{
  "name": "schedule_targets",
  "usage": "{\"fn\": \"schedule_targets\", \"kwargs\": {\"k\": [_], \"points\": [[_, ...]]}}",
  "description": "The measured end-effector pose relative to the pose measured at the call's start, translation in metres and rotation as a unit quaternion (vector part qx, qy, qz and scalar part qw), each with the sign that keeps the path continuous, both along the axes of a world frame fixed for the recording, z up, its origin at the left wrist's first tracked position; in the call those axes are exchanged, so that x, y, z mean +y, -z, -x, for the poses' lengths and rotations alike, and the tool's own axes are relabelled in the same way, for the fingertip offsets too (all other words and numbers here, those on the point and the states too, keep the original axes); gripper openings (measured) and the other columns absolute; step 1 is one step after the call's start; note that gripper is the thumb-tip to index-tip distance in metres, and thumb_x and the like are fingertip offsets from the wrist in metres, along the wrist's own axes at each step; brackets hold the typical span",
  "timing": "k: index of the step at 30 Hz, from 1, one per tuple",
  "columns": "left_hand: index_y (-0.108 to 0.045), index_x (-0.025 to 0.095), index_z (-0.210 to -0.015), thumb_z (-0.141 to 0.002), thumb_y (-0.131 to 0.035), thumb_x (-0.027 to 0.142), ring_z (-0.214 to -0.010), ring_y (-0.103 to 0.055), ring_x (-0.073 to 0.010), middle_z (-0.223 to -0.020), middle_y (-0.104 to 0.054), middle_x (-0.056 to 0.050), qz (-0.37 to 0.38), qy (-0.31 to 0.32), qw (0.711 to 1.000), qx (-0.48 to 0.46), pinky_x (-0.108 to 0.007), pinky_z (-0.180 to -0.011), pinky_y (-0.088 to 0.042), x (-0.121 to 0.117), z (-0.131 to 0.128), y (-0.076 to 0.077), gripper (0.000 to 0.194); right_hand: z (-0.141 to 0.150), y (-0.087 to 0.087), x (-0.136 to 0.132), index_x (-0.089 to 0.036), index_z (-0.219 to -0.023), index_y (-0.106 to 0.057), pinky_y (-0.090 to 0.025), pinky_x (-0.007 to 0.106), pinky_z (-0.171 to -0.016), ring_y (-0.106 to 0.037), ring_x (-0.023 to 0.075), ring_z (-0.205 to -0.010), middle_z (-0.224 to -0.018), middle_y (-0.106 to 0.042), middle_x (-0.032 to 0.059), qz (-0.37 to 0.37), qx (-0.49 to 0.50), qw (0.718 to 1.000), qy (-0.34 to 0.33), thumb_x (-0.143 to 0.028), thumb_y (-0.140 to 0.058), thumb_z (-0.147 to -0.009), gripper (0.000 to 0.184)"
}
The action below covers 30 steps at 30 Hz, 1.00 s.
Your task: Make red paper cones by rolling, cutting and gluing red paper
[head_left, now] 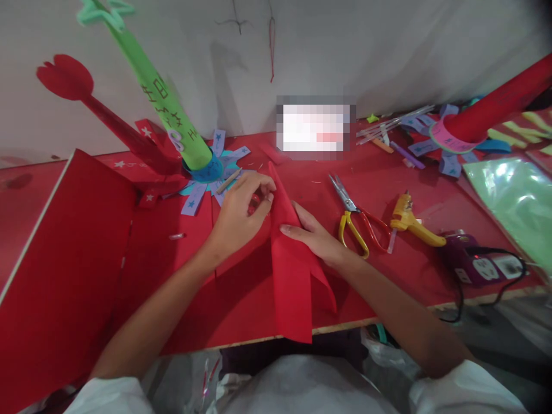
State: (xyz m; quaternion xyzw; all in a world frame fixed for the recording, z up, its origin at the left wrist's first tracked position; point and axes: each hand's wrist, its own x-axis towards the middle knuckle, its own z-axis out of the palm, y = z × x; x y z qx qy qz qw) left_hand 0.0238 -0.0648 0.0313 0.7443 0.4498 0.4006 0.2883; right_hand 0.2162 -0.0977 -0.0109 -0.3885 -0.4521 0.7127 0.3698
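In the middle of the view a red sheet, paper or thin foam, is rolled into a loose cone. Its narrow tip points away from me, and its wide flaps hang toward the table's front edge. My right hand grips the cone's right side, thumb on top and the other fingers partly hidden behind. At the upper left edge of the sheet, my left hand has its thumb and fingers closed in a pinch. Scissors with yellow and red handles lie spread to the right, beside a yellow glue gun.
A green paper tower with lettering and a red tulip-shaped piece stand at left. A large red panel rises in front. At right are a purple power strip, a red tube and a green sheet.
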Motion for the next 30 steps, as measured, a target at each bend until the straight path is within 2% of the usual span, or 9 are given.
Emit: {"fn": "schedule_targets", "kwargs": {"k": [4, 8, 11, 15, 21, 30], "points": [[-0.069, 0.024, -0.099, -0.095, -0.055, 0.013, -0.101, -0.064, -0.0240, -0.103, -0.070, -0.008, -0.051, -0.001, 0.997, 0.065, -0.039, -0.089, -0.052, 0.002, 0.004, 0.001, 0.019, -0.001, -0.003, -0.002, -0.035, -0.147, -0.063, -0.056, 0.052, -0.118, -0.069, 0.0313, -0.132, -0.146, -0.071, 0.0039, 0.020, 0.012, 1.000, 0.004, -0.046, -0.081, -0.089, 0.062], [-0.074, 0.026, -0.109, -0.097, -0.051, 0.011, -0.108, -0.065, -0.0262, -0.110, -0.071, -0.010, -0.112, 0.005, 0.987, 0.110, -0.045, -0.100, -0.050, 0.005, 0.010, 0.011, 0.030, -0.002, -0.002, -0.002, -0.035, -0.147, -0.063, -0.056, 0.052, -0.118, -0.069, 0.0316, -0.134, -0.145, -0.072, 0.0037, 0.036, 0.015, 0.999, 0.007, -0.047, -0.082, -0.087, 0.064], [-0.075, 0.026, -0.117, -0.098, -0.048, 0.010, -0.110, -0.066, -0.0264, -0.114, -0.071, -0.011, -0.149, 0.015, 0.980, 0.131, -0.046, -0.101, -0.050, 0.007, 0.014, 0.018, 0.037, -0.001, -0.001, -0.001, -0.035, -0.147, -0.063, -0.053, 0.052, -0.121, -0.066, 0.0309, -0.138, -0.147, -0.071, 0.0035, 0.039, 0.017, 0.999, 0.010, -0.045, -0.083, -0.086, 0.065], [-0.075, 0.027, -0.115, -0.098, -0.049, 0.011, -0.110, -0.066, -0.0269, -0.113, -0.071, -0.011, -0.132, 0.011, 0.982, 0.131, -0.046, -0.100, -0.050, 0.006, 0.013, 0.016, 0.035, 0.000, 0.000, 0.000, -0.032, -0.145, -0.063, -0.051, 0.052, -0.123, -0.065, 0.0309, -0.139, -0.147, -0.071, 0.0046, 0.037, 0.014, 0.999, 0.011, -0.045, -0.083, -0.085, 0.065], [-0.070, 0.026, -0.100, -0.095, -0.049, 0.010, -0.096, -0.063, -0.0247, -0.103, -0.069, -0.008, -0.113, -0.011, 0.990, 0.082, -0.042, -0.090, -0.052, 0.004, 0.011, 0.005, 0.026, -0.001, 0.002, -0.001, -0.034, -0.145, -0.063, -0.053, 0.053, -0.122, -0.065, 0.0312, -0.139, -0.147, -0.071, 0.0039, 0.031, 0.004, 0.999, 0.011, -0.046, -0.082, -0.087, 0.063], [-0.075, 0.027, -0.108, -0.100, -0.049, 0.014, -0.104, -0.064, -0.0259, -0.107, -0.069, -0.010, -0.124, 0.011, 0.987, 0.101, -0.044, -0.097, -0.051, 0.008, 0.013, 0.012, 0.030, -0.001, 0.000, -0.002, -0.034, -0.146, -0.064, -0.045, 0.053, -0.128, -0.058, 0.0307, -0.148, -0.152, -0.067, 0.0032, 0.025, 0.002, 1.000, 0.016, -0.044, -0.082, -0.087, 0.063]]}}
